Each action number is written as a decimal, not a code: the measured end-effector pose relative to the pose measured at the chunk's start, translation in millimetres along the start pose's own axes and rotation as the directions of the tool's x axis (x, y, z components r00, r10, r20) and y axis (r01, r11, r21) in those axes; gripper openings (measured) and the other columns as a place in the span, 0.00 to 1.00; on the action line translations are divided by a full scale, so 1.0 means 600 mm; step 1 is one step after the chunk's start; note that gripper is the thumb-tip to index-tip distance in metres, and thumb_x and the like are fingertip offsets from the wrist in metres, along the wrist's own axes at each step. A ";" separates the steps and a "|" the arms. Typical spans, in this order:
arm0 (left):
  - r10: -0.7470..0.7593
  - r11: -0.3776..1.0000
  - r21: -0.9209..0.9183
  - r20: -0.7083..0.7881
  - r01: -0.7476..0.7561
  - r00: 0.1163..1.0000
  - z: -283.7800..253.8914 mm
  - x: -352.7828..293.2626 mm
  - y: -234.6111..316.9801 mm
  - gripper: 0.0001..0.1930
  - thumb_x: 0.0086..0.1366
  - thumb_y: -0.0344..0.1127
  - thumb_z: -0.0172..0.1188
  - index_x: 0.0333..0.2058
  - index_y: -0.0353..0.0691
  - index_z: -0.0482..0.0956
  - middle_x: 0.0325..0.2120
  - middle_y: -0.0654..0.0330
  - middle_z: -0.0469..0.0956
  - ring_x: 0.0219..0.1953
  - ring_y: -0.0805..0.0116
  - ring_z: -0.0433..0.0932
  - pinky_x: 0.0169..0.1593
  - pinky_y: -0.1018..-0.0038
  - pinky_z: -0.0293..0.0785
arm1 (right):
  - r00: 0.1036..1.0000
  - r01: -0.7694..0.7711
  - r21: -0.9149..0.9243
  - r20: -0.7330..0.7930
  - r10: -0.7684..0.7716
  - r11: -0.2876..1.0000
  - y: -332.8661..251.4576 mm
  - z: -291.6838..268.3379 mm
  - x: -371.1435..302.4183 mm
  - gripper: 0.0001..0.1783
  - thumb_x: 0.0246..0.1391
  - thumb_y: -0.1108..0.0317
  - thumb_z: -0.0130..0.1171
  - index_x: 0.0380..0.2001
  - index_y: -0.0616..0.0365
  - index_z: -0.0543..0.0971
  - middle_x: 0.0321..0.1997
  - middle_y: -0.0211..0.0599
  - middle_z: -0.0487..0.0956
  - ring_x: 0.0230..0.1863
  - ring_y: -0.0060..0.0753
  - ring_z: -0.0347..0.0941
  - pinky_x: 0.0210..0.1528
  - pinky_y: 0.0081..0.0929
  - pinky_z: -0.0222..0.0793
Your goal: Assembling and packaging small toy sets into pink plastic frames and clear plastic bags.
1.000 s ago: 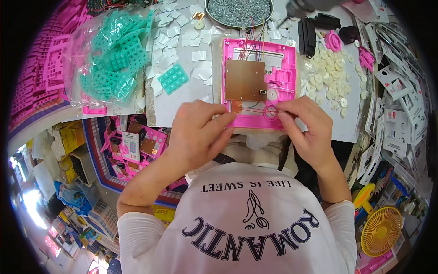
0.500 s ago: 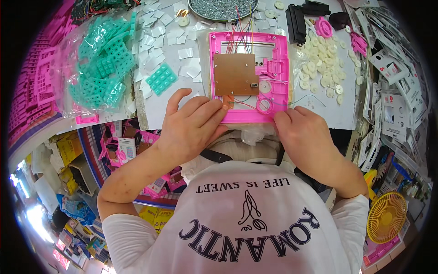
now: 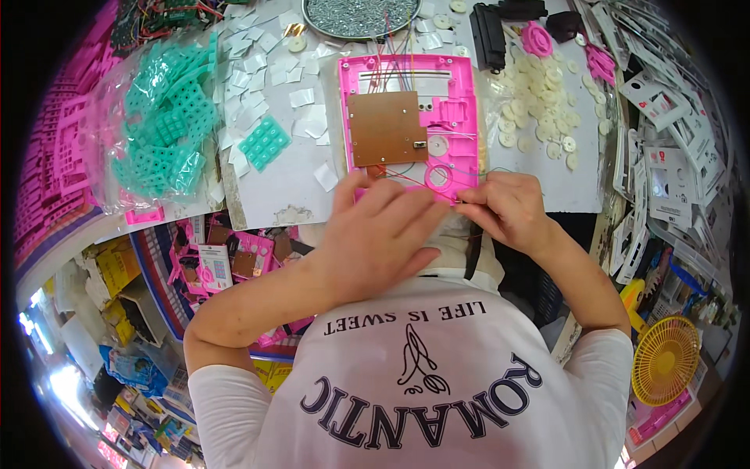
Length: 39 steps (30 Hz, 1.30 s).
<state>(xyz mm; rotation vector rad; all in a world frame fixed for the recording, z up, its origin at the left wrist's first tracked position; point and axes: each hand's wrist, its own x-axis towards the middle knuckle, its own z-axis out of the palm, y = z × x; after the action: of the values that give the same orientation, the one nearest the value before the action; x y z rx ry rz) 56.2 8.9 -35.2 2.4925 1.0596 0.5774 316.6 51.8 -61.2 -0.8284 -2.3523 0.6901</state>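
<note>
A pink plastic casing (image 3: 461, 86) lies open on the table before me, with a brown circuit board (image 3: 384, 129) and thin coloured wires inside. My left hand (image 3: 379, 234) reaches across the casing's near edge, its fingers stretched out and somewhat blurred, the thumb apart and the fingertips near my right hand. At the near right corner, my right hand (image 3: 512, 205) is closed in a pinch. Whatever lies between its fingertips is too small to name. A thin greenish wire (image 3: 500, 170) runs from the casing's right side past this hand. The left fingers hide part of the near edge.
Left of the casing lie teal keypads (image 3: 266, 144), white paper squares (image 3: 302, 98) and a plastic bag (image 3: 100, 156) of more keypads. A round tray (image 3: 359, 19) of small metal pieces stands behind. Cream discs (image 3: 539, 102) and black parts (image 3: 488, 37) lie to the right.
My left hand has moved right and nearer to me, across the casing's near edge. The right hand has turned into a pinch at the corner. The whole view has shifted slightly.
</note>
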 end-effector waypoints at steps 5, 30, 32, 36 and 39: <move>0.068 0.996 0.058 0.029 -0.069 0.997 0.033 0.004 0.001 0.33 0.53 0.51 0.70 0.56 0.43 0.77 0.51 0.65 0.74 0.50 0.66 0.71 0.59 0.52 0.59 | 0.999 0.003 -0.072 -0.052 -0.007 0.997 -0.009 0.004 -0.005 0.11 0.46 0.70 0.74 0.32 0.58 0.82 0.19 0.34 0.75 0.18 0.34 0.72 0.18 0.31 0.67; -0.237 0.968 -0.041 -0.458 0.246 0.857 -0.009 0.126 -0.170 0.11 0.55 0.32 0.65 0.37 0.40 0.81 0.34 0.56 0.79 0.34 0.55 0.79 0.39 0.60 0.72 | 0.894 -0.419 -0.414 -0.034 0.446 0.808 0.033 0.025 0.250 0.16 0.50 0.56 0.63 0.26 0.61 0.84 0.26 0.50 0.83 0.30 0.55 0.82 0.33 0.47 0.78; -0.156 0.979 0.037 -0.488 0.199 0.859 -0.008 0.138 -0.179 0.11 0.55 0.32 0.65 0.38 0.40 0.81 0.34 0.56 0.79 0.33 0.54 0.79 0.36 0.60 0.73 | 0.861 -0.482 -0.382 -0.039 0.507 0.789 0.028 0.025 0.248 0.15 0.49 0.58 0.63 0.27 0.61 0.83 0.26 0.50 0.83 0.31 0.55 0.82 0.34 0.47 0.77; -0.297 0.952 -0.063 -0.439 0.300 0.848 0.003 0.128 -0.177 0.15 0.56 0.34 0.66 0.43 0.45 0.81 0.35 0.59 0.76 0.41 0.57 0.77 0.47 0.58 0.65 | 0.826 -0.560 -0.009 -0.081 0.558 0.828 0.020 0.025 0.224 0.10 0.50 0.65 0.62 0.30 0.61 0.82 0.23 0.45 0.82 0.28 0.52 0.81 0.33 0.44 0.76; -0.378 0.926 -0.168 -0.418 0.339 0.826 0.004 0.128 -0.175 0.17 0.56 0.34 0.65 0.46 0.45 0.81 0.36 0.58 0.76 0.41 0.57 0.78 0.46 0.58 0.66 | 0.878 -0.453 0.143 -0.100 0.468 0.880 0.016 0.023 0.211 0.06 0.49 0.71 0.64 0.33 0.58 0.82 0.27 0.37 0.81 0.32 0.45 0.79 0.34 0.39 0.75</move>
<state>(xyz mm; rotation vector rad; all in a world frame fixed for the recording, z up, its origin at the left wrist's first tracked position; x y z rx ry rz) 44.3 133.7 -70.5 2.0456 1.5877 1.0756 228.3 140.4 -36.4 -1.3606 -1.9841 0.9214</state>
